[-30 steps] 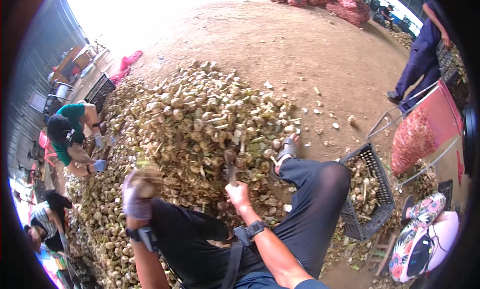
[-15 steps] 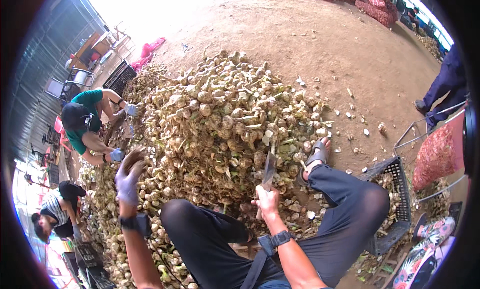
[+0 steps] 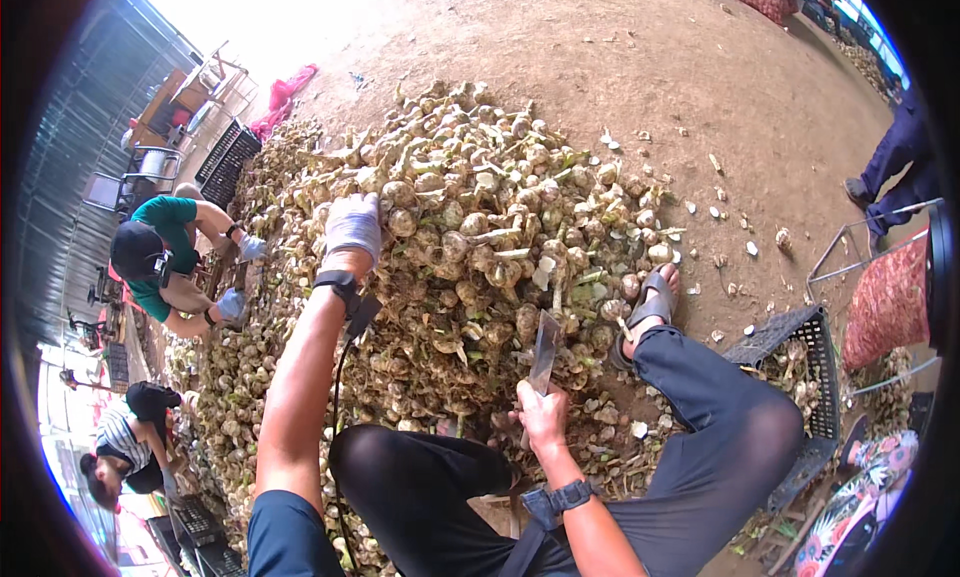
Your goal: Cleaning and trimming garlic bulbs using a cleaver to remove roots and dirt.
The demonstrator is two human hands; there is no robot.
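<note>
A large heap of garlic bulbs with stalks on lies in front of me. My left hand, in a pale glove, reaches onto the upper left of this heap, beside several whole bulbs. Its fingertips point away and are partly hidden by the back of the hand, so their grip does not show. Closed round the handle of a knife is my bare right hand, low over the heap's near side between my knees. The broad flat blade points up and away, close to some bulbs and cut stalks.
A black crate holding garlic stands by my right knee, near a filled red net bag on a metal frame. At left a person in a green shirt works at the heap. Another black crate stands beyond them.
My left hand has swung from the left side, forward and right, onto the heap. My right hand still grips the knife and has shifted only slightly. The view has tilted a little.
</note>
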